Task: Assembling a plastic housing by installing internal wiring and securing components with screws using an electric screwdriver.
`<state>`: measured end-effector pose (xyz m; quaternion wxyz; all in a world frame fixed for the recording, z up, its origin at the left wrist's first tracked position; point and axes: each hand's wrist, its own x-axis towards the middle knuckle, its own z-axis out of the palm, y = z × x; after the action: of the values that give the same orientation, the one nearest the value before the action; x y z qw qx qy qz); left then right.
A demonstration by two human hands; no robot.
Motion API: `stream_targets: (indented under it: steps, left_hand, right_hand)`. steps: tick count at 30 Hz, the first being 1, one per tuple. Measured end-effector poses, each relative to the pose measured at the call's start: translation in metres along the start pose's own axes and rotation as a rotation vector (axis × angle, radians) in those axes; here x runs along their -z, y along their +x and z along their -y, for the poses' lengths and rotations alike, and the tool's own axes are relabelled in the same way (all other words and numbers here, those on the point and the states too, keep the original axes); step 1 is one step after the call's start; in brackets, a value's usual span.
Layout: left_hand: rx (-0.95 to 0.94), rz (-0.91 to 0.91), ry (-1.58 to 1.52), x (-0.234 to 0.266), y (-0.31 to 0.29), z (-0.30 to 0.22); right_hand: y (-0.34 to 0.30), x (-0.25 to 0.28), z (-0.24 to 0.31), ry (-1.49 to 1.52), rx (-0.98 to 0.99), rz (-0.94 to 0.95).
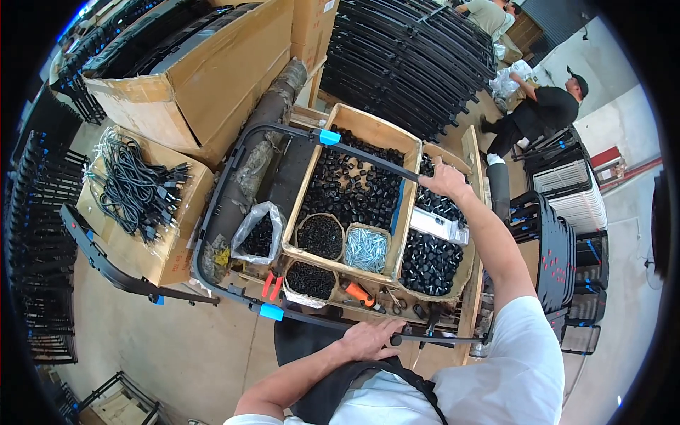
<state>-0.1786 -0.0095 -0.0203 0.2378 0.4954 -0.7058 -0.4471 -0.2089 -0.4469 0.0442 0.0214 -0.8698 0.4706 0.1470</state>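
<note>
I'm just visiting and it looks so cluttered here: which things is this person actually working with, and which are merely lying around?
In hand:
- black frame, with blue tape
- left hand on its near bar
- right hand on its far bar

Lying about:
- wooden tray of black caps
- silver screws
- orange tool
- black cables
- large cardboard box

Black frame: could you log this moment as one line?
left hand: holds near bar of black frame | right hand: holds far bar | below: wooden tray of black caps, screws

Both hands on black frame
</note>
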Motion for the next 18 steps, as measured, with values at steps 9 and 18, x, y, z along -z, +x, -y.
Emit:
stream_targets:
  steps: [9,18]
  left_hand:
    - [-0.045,0.061,0.005,-0.02,0.014,0.016]
    - [-0.161,-0.04,0.021,-0.024,0.01,0.013]
  right_hand:
    - [0.004,-0.007,-0.029,0.002,0.046,-0.109]
    - [-0.007,0.026,-0.028,-0.319,0.109,0.4]
